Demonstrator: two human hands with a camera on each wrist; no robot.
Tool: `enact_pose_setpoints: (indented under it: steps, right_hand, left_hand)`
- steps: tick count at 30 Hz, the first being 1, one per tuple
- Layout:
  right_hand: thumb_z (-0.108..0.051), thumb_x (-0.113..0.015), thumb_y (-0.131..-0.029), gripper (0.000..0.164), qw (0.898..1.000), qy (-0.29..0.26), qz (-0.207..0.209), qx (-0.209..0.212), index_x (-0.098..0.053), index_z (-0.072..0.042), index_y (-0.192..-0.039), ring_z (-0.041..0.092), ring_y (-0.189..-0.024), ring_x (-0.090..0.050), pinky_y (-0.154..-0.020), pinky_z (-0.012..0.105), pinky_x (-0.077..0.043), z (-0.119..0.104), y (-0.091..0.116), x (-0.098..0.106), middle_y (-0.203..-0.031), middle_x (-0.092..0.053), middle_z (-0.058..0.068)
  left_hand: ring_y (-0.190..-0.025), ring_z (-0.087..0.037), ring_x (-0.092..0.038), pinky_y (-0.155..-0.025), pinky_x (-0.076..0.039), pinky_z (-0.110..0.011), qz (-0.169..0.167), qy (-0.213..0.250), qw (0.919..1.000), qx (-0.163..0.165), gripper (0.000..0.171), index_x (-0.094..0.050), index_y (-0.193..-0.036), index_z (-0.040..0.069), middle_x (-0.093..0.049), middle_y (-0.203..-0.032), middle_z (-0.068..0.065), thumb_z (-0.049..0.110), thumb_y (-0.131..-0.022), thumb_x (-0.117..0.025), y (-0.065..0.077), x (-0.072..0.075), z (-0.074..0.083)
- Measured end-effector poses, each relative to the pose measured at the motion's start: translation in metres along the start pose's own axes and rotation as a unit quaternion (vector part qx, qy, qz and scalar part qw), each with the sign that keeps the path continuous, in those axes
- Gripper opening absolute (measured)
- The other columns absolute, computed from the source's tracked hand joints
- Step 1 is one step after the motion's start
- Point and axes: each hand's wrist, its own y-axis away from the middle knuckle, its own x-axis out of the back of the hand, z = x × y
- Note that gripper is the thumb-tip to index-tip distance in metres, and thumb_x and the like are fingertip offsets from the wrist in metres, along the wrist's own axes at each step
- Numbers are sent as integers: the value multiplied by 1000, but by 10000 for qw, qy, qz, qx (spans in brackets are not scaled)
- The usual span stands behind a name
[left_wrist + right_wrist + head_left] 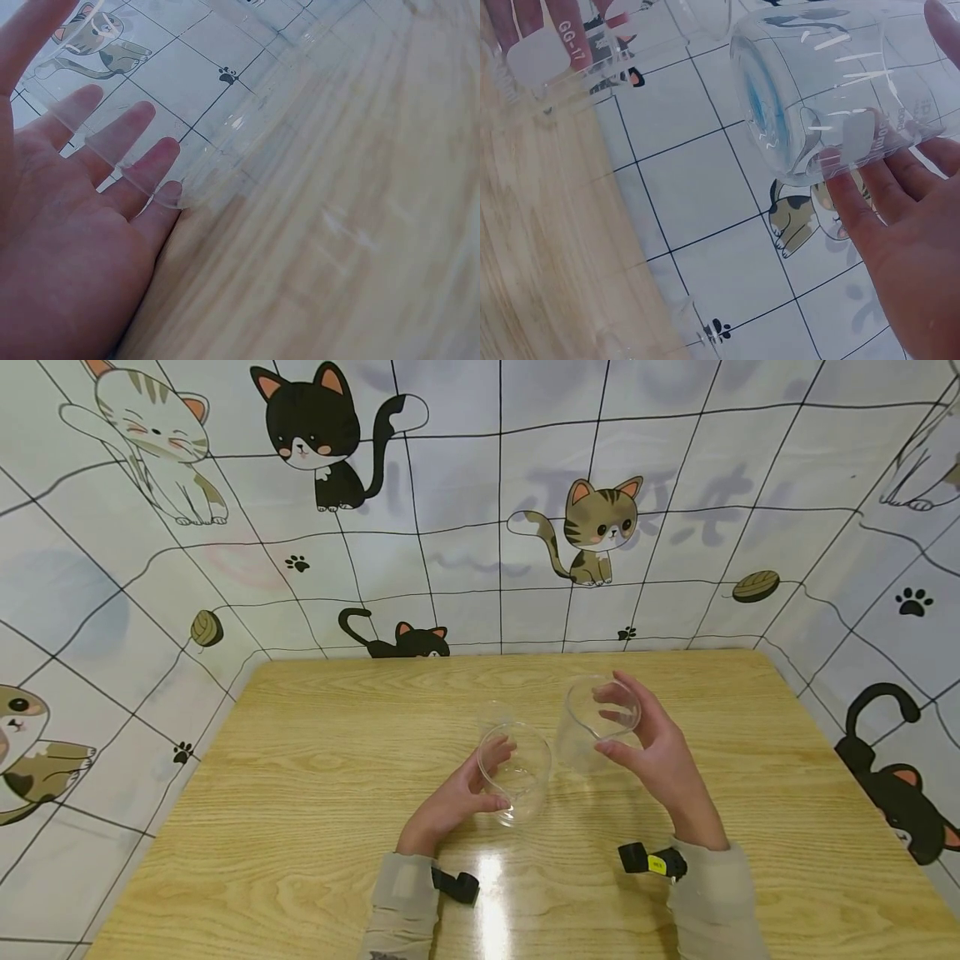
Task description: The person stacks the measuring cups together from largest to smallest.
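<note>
Landmark: the left beaker [531,783], clear glass, mouth up, apparently standing on the wood-grain counter [285,835].

Left of it: left hand [459,793], thumb on its near side, other fingers spread along its far side; a loose, wide hold. Fingertips show through the glass. Whether every one touches, cannot tell.

Just beyond it: a faint clear vessel [492,713], mostly lost against the wood; kind uncertain.

Right of it and slightly farther back, near but apart: right beaker [817,97], also clear, marked with white graduations. Its base shows a bluish tint; right wrist view suggests it is off the counter. No contents made out in either beaker.

Farthest right of the landmark: right hand [654,747], fingers curved about the right beaker, thumb nearest the person.

Step in hand, as judged: handling both beakers together, the left steadied, the right borne up. Next move seems to call for an even right grip, the left beaker kept steady, and glass kept from knocking glass.
</note>
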Motion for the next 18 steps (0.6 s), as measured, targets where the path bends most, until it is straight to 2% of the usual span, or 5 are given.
enact_pose_setpoints:
  steps: [3, 9, 11, 18]
  right_hand:
    - [25, -56, -70, 80, 10000, 38, 44, -36, -24, 1, -139, 26, -114, -42, -93, 28, -37, -3, 0, -1, -123, -37, 31]
    - [17, -64, -71, 80, 9985, 287, 199, -431, -28, -6, -138, 28, -114, -43, -94, 29, -35, -2, 1, 0, -125, -42, 21]
    - [15, -65, -71, 80, 9982, 320, 210, -471, -28, -6, -138, 28, -114, -43, -95, 30, -35, -2, 0, -1, -125, -42, 20]
    - [15, -66, -70, 79, 9996, 158, 181, -178, -28, -3, -138, 30, -114, -41, -94, 31, -36, -6, -1, -6, -124, -41, 23]
  left_hand:
    - [-134, -27, -11, -105, -9, -50, -11, 42, 10000, -14, 83, -10, -143, 8, -17, -146, -16, 5, -80, -65, 0, 0, 0]
    - [-134, -27, -11, -105, -9, -49, 28, 86, 10000, -4, 83, -11, -143, 9, -18, -145, -15, 6, -80, -65, 0, 0, -1]
    - [-134, -27, -11, -105, -9, -49, 32, 70, 10000, 6, 83, -11, -143, 10, -18, -145, -15, 6, -80, -65, 0, 0, -1]
    - [-134, -27, -11, -104, -9, -50, 41, 7, 10000, 36, 83, -11, -143, 11, -18, -145, -16, 7, -80, -66, 1, 0, -1]
